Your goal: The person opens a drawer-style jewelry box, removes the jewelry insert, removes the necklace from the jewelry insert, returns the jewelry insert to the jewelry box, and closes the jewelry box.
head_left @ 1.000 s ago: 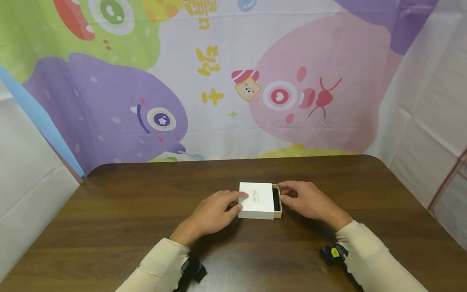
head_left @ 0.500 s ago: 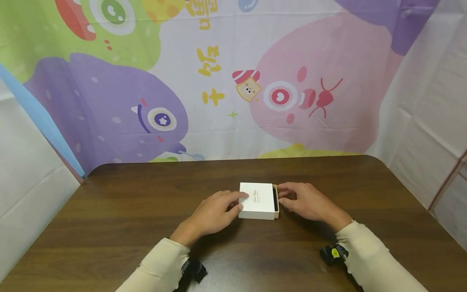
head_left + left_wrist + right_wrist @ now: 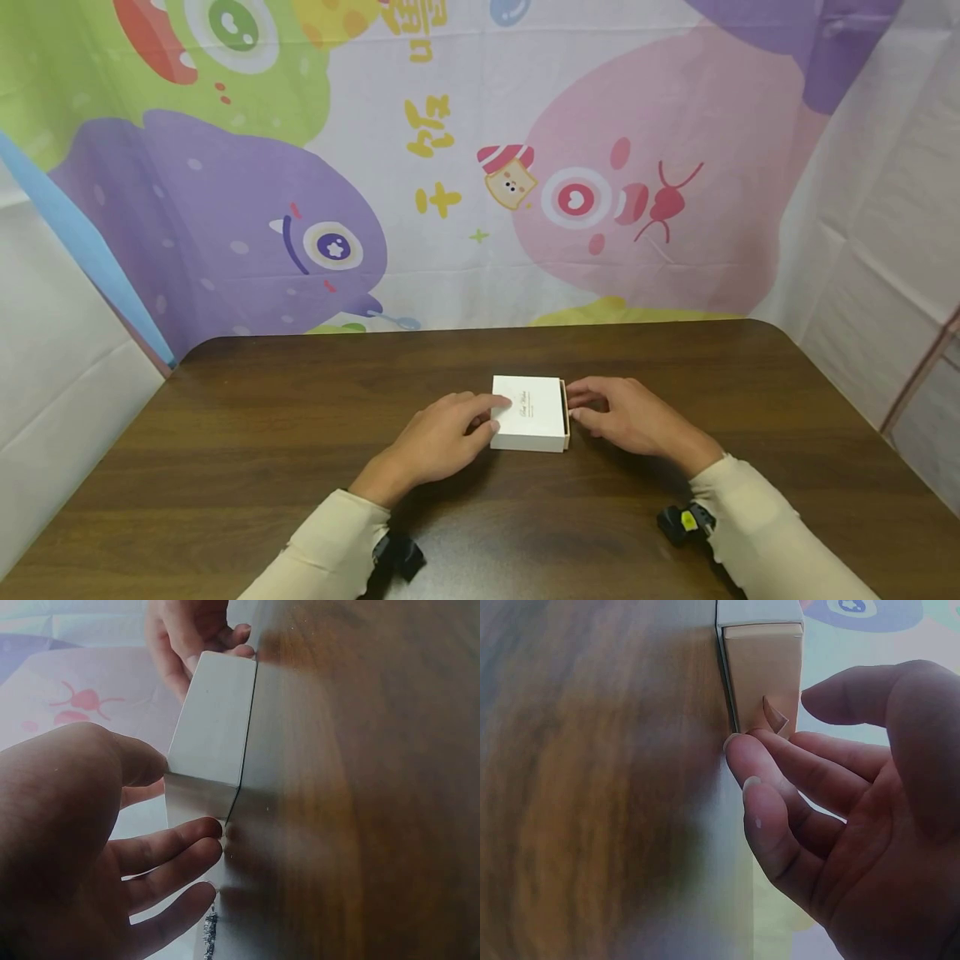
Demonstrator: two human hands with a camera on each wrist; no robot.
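A small white drawer box (image 3: 531, 408) with gold lettering lies flat on the table. My left hand (image 3: 442, 437) holds the outer sleeve at its left end, index finger on the top and thumb at the near side. Only a thin strip of the tan inner tray (image 3: 567, 421) shows at the right end of the sleeve. Against that end rest the fingertips of my right hand (image 3: 630, 414). The right wrist view shows the tray's tan end face with a small pointed pull tab (image 3: 776, 716) by the fingers. What lies inside the tray is hidden.
The dark wooden table (image 3: 225, 483) runs back to a cartoon-printed cloth (image 3: 450, 267) hung behind it. Pale cloth (image 3: 862, 225) also hangs at the sides. Small black wrist cameras (image 3: 684, 522) sit under both sleeves.
The tan tray has slid left into the white sleeve, covering its dark inside almost wholly. My right hand has moved slightly left with it; my left hand and the sleeve have stayed nearly still.
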